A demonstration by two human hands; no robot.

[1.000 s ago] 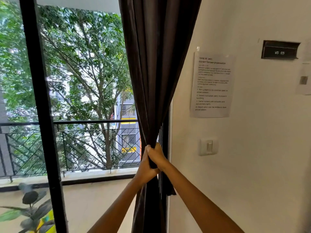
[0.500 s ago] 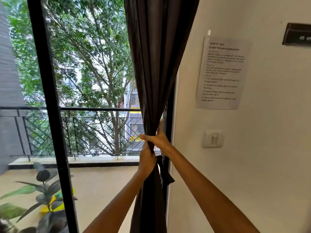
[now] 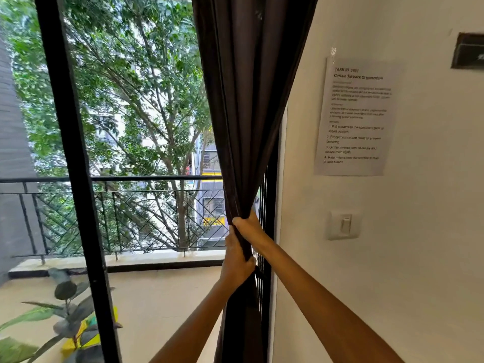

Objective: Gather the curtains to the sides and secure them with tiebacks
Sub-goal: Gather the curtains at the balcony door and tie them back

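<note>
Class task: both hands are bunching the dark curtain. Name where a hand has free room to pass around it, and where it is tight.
Free: left of the curtain, toward the black door frame. Tight: the right side, where the gathered fabric sits close to the white wall; the right hand fills that narrow gap, and the left hand grips just below.

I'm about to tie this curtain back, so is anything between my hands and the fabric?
Nothing visible. Both the left hand and the right hand already grip the bunched curtain directly, beside the wall. No tieback is in view.
</note>
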